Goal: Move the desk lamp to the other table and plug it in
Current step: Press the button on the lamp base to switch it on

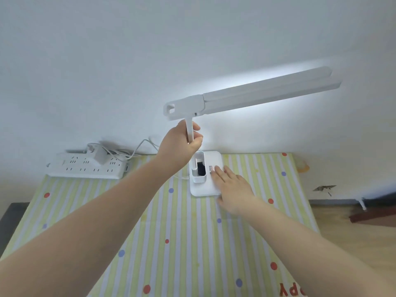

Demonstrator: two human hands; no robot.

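Observation:
A white desk lamp (252,93) stands at the back of a table covered with a striped, dotted cloth (171,232). Its two-bar head points right and glows against the wall. My left hand (182,144) is closed around the lamp's thin upright stem just under the head. My right hand (233,187) lies flat, fingers spread, on the lamp's square base (212,159), fingertips on the label beside the small holder tray. The lamp's white cord (139,146) runs left to an adapter (100,157) plugged into a white power strip (85,168).
The wall rises directly behind the table. The power strip lies at the back left corner with loose cable coiled on it. To the right, beyond the table edge, there is wooden floor with a dark object (372,217).

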